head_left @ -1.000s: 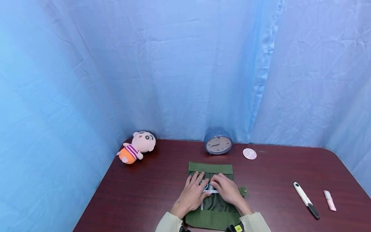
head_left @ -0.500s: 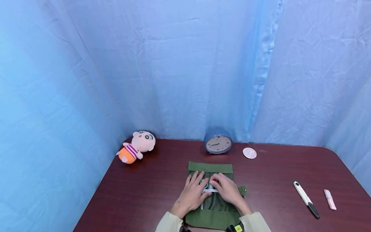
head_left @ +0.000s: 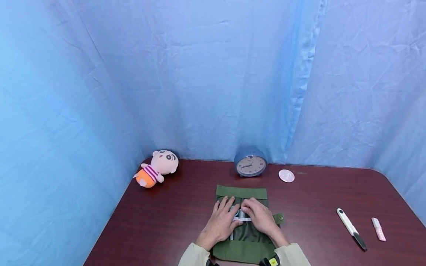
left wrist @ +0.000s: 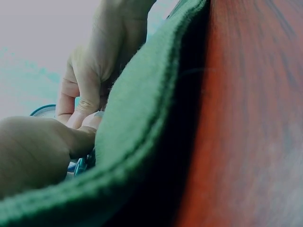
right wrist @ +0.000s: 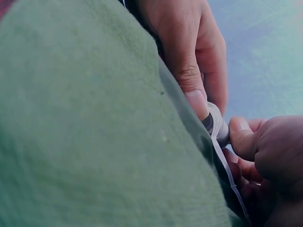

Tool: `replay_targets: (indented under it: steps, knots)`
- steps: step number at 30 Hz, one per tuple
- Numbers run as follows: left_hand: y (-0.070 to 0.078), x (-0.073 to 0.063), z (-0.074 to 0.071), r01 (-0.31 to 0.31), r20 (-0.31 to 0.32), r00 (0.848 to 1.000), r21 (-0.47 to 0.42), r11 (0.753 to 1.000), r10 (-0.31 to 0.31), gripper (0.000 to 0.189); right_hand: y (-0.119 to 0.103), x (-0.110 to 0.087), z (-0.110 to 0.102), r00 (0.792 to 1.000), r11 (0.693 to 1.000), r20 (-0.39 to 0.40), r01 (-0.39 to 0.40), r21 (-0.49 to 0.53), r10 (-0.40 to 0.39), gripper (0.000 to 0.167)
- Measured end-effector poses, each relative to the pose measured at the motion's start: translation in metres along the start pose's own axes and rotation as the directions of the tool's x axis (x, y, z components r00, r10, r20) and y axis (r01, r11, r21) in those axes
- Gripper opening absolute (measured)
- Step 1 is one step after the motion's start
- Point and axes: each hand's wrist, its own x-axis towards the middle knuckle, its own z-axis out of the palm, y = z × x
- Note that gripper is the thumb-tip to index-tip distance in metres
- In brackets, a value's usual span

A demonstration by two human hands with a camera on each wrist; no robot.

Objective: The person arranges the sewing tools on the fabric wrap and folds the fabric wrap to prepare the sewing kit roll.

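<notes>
A green fabric roll-up pouch (head_left: 244, 252) lies unfolded on the table, with a white elastic band (head_left: 244, 219) across its inside. My left hand (head_left: 219, 223) rests spread on the pouch's left part, its thumb at the band. With curled fingers my right hand (head_left: 261, 216) pinches a small grey cylinder (right wrist: 221, 134) tucked under the band. In the right wrist view the band bulges over this cylinder, between the left thumb (right wrist: 196, 101) and the right thumb (right wrist: 242, 137). A blue ring handle (head_left: 236, 213) shows between the hands, its lower part hidden.
A plush doll (head_left: 156, 169) lies at the back left. A blue alarm clock (head_left: 251, 164) and a round whitish disc (head_left: 286, 176) are behind the pouch. To the right lie a white-and-black handled tool (head_left: 351, 229) and a small pink-and-white tube (head_left: 378, 229). A snap strap (head_left: 279, 218) sticks out rightward.
Hardly anything differs: both hands keep their places on the pouch, with only slight shifts of the right fingers at the band.
</notes>
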Motion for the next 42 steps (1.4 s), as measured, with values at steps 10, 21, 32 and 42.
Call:
replay_targets:
  steps: [10, 21, 32, 42]
  knots:
    - [0.0005, -0.0004, -0.001, 0.001, 0.006, 1.0, 0.013, 1.0, -0.001, 0.05, -0.0021, 0.0005, 0.001, 0.996, 0.994, 0.016, -0.087, 0.07, 0.086, 0.01]
    - [0.0021, -0.0014, -0.0023, 0.008, -0.002, 1.0, 0.029, 1.0, -0.008, 0.049, -0.0005, 0.0002, -0.0008, 1.0, 0.997, 0.003, -0.009, 0.078, 0.009, 0.013]
    - [0.0008, -0.0008, -0.0031, 0.01, 0.013, 1.0, 0.018, 1.0, -0.01, 0.05, 0.0022, 0.0009, -0.0008, 0.999, 0.993, 0.021, 0.024, 0.116, -0.027, 0.01]
    - [0.0006, -0.0002, -0.0019, 0.016, 0.017, 1.0, 0.014, 1.0, -0.016, 0.051, 0.0016, 0.0012, -0.0007, 0.999, 0.992, 0.011, -0.039, 0.116, 0.038, 0.012]
